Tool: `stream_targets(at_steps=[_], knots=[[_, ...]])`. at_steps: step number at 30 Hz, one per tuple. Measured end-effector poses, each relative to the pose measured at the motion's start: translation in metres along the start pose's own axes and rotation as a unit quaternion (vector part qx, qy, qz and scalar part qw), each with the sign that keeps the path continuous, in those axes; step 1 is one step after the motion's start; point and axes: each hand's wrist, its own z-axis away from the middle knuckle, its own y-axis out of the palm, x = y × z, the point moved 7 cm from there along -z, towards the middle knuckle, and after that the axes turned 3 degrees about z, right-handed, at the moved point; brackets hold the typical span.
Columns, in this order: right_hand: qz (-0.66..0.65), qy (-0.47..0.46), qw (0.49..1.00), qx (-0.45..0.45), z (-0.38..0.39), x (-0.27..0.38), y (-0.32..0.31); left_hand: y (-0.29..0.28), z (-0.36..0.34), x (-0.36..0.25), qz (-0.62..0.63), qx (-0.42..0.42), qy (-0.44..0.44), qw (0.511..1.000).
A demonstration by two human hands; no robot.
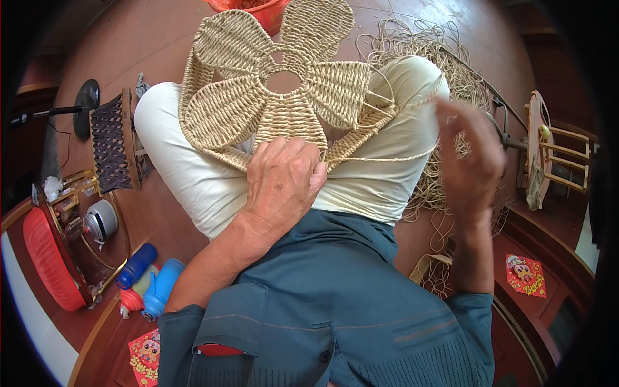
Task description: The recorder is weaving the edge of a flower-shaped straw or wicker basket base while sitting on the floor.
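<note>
A woven basket piece [225, 116] of straw-coloured twisted cord lies across my lap. Its flower shape has several wide petals round a ring with an open centre. My left hand [280, 184] is closed over the near rim at the lowest petal, thumb at the right; its fingertips are hidden behind the weave. A length of cord [387, 158] runs from the rim beside that thumb, over my right thigh, to my right hand [472, 151]. That hand is raised off to the right, smeared by motion, its fingers bent together at the cord. Looser strands stick out at the right petal.
A large tangle of cord [432, 48] spreads over the floor beyond and beside my right knee. A red basin [264, 13] stands behind the weave. At left are a dark woven-strap stool [115, 145] and blue flasks [161, 287]; at right, a wooden chair [536, 151].
</note>
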Motion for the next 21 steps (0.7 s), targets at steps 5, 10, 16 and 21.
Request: stream_targets(at_steps=[5,10,16,21], knots=[[-0.130,-0.006,0.978,0.165,0.058,0.061,0.069,0.001,0.002,0.001,0.001,0.015,-0.015,1.000],[-0.135,0.006,0.976,0.171,0.068,0.061,0.087,0.003,0.001,0.002,0.009,0.009,-0.021,1.000],[-0.111,-0.038,0.975,0.188,0.064,0.066,0.095,0.005,0.001,-0.001,-0.026,-0.024,-0.008,0.999],[-0.098,0.005,0.950,0.298,0.066,0.068,0.111,0.004,0.002,-0.003,-0.036,-0.040,0.006,0.999]])
